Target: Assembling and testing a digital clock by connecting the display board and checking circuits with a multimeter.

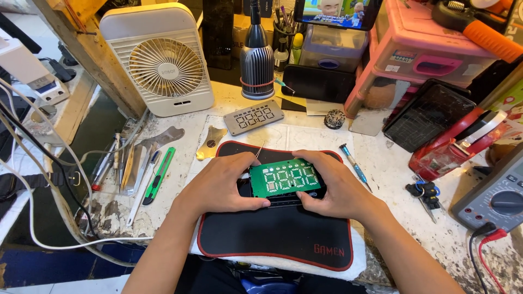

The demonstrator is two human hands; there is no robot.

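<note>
A green circuit board (284,177) with a pale digit display sits on a black casing, over a black mat with red edging (278,237). My left hand (220,182) grips the board's left side, thumb along its lower edge. My right hand (332,185) grips the right side, fingers curled over the top corner. A thin metal probe (260,149) pokes up just behind the board near my left fingers.
A grey display cover (254,116) lies behind the mat, with a white desk fan (163,62) and a lamp (256,57) further back. Several hand tools and a green cutter (158,175) lie left. A blue screwdriver (354,166), keys (425,192) and a multimeter (497,197) lie right.
</note>
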